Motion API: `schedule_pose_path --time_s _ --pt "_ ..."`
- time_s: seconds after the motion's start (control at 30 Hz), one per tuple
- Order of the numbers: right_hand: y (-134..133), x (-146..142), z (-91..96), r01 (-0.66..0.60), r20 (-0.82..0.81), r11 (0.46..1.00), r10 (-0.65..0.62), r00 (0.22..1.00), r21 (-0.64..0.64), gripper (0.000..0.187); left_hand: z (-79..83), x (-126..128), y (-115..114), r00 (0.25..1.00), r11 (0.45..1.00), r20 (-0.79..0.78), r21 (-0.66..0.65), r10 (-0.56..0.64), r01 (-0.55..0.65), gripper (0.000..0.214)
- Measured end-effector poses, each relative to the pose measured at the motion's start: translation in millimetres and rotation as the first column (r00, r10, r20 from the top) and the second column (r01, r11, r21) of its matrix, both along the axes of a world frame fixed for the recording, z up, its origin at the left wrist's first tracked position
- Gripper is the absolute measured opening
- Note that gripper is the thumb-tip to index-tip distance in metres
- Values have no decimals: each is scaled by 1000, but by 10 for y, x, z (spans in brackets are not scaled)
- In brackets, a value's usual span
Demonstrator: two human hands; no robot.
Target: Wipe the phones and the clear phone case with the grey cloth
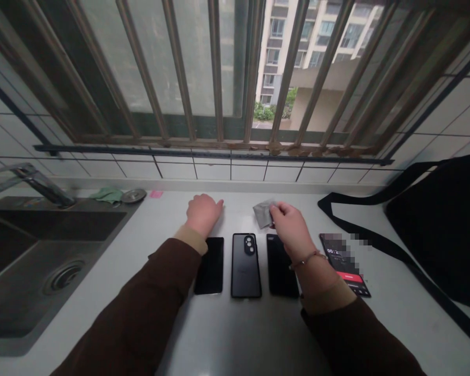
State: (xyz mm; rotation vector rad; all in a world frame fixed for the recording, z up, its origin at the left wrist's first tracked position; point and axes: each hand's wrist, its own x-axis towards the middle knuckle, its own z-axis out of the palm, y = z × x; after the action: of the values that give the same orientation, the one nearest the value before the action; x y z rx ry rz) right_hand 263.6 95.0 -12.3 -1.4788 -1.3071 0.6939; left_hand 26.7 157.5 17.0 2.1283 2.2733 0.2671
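Three black phones lie side by side on the white counter (238,334): a left phone (210,266) with its screen up, a middle phone (245,265) with its camera side up, and a right phone (280,269) partly under my right wrist. My right hand (292,227) pinches a small grey cloth (263,213) just beyond the right phone. My left hand (202,213) rests on the counter beyond the left phone, fingers curled under with nothing visible in them.
A fourth phone (345,263) with a lit screen lies to the right. A black bag (438,230) with a long strap fills the right side. A steel sink (43,261) and tap (31,183) are at left, with a green rag (108,195) and a drain plug (133,196) behind.
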Motion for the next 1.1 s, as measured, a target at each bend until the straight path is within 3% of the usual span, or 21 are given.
schedule_pose_path --time_s 0.1,0.23,0.43,0.6,0.73,0.97,1.1 --pt "218 -320 -25 -106 58 989 112 992 -100 25 -163 -236 160 996 997 48 -28 74 -72 65" --pt "429 -647 -115 -162 147 955 202 968 -248 26 -347 -381 273 986 994 134 -62 103 -95 49" --pt "452 -538 -36 -100 430 932 253 867 -347 17 -398 -487 298 957 994 268 -39 112 -105 35" --pt "209 -274 233 -18 620 963 189 761 -271 20 -308 -544 130 924 996 380 51 43 -68 27" --pt "-100 -185 378 -16 654 975 162 739 -223 21 -292 -571 -93 905 992 421 123 -68 17 26" --pt "-565 -152 278 -40 672 983 153 725 -180 21 -362 -555 -241 909 991 402 109 -110 72 23" --pt "-720 -151 286 -7 703 987 118 701 -159 19 -258 -565 -239 938 997 339 61 -69 51 40"
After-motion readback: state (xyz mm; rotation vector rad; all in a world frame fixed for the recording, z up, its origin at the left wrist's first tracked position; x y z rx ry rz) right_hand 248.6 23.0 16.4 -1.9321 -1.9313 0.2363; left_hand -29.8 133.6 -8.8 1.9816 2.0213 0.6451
